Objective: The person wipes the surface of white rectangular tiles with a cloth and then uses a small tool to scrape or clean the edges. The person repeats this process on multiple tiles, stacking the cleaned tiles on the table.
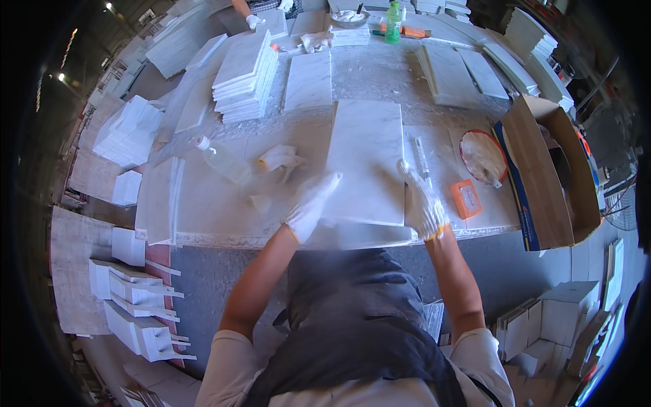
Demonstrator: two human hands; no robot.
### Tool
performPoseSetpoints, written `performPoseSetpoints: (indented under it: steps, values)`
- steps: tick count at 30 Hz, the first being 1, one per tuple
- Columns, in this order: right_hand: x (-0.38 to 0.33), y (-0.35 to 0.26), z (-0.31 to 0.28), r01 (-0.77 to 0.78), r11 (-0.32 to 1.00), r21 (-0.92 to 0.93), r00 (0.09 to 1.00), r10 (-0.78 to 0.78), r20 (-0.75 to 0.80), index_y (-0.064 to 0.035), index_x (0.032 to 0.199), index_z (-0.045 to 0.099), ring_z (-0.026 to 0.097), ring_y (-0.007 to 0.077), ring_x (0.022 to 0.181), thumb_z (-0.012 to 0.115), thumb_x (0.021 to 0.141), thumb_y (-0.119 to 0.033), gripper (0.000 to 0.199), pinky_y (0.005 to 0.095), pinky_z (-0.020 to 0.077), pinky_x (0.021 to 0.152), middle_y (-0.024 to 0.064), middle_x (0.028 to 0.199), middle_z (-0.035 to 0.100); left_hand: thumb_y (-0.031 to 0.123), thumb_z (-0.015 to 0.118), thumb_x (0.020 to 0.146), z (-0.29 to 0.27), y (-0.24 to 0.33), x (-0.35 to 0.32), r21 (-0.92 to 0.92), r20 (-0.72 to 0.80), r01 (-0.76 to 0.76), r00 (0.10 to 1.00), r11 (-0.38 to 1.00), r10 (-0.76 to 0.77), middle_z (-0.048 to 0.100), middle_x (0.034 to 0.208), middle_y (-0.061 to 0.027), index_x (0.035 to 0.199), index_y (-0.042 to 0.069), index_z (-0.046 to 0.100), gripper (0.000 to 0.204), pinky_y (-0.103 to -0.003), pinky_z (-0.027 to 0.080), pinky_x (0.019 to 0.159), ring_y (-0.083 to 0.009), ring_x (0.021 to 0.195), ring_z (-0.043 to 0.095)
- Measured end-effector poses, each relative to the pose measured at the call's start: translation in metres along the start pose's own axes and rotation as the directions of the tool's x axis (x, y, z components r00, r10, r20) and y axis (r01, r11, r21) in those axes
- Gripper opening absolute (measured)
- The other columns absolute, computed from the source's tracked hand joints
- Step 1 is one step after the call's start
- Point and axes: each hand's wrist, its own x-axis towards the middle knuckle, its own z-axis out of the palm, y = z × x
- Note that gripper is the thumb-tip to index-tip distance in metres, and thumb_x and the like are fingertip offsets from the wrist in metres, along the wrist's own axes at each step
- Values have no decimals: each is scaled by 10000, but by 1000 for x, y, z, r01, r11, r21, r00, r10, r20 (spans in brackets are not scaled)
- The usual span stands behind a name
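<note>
A white, grey-veined marble tile (366, 156) lies in front of me on the worktable, its near end close to the table's front edge. My left hand (312, 205), in a white knitted glove, grips the tile's lower left edge, fingertips reaching onto its face. On the opposite side my right hand (424, 205), gloved alike, holds the right edge with its thumb side against the tile. The undersides of both hands are hidden. Just right of the tile lies a slim white tool with a dark marked strip (422, 157). An orange block (466, 199) sits beside my right hand.
Stacked marble tiles (244, 78) stand back left, with more slabs (454, 78) back right. A clear bottle (224, 161) and crumpled glove (281, 157) lie left. A red-rimmed bowl of white paste (483, 156) and cardboard box (553, 173) are right. Another person's gloved hand (255, 22) shows far off.
</note>
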Motion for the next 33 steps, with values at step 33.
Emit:
performPoseSetpoints:
  steps: [33]
  values:
    - [199, -60, 55, 188, 708, -681, 839, -477, -264, -28, 1413, 631, 545, 98, 1129, 556, 1103, -432, 514, 278, 456, 984, 6, 1273, 634, 260, 649, 1013, -233, -139, -36, 571, -806, 324, 396, 754, 440, 673, 1302, -193, 1356, 3, 633, 429, -445, 468, 1064, -365, 1233, 621]
